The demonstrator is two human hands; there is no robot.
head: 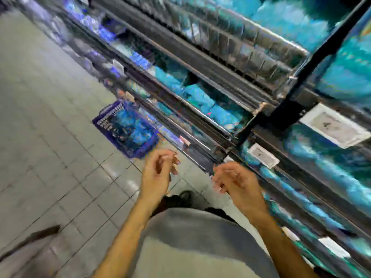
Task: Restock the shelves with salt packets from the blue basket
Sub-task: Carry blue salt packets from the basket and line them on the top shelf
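The frame is blurred by motion. A blue basket (104, 117) stands on the tiled floor against the foot of the shelves, with several blue salt packets (136, 127) inside. More blue packets (200, 97) lie in rows on the dark shelves (180, 51). My left hand (158, 169) hangs just in front of the basket's near corner, fingers loosely curled, nothing in it. My right hand (234, 179) hovers beside the lower shelf edge, fingers relaxed and holding nothing.
The shelving runs diagonally from upper left to lower right, with white price tags (333, 125) on the rails. Grey tiled floor (50, 137) spreads to the left. My shoe (184, 195) shows below the hands.
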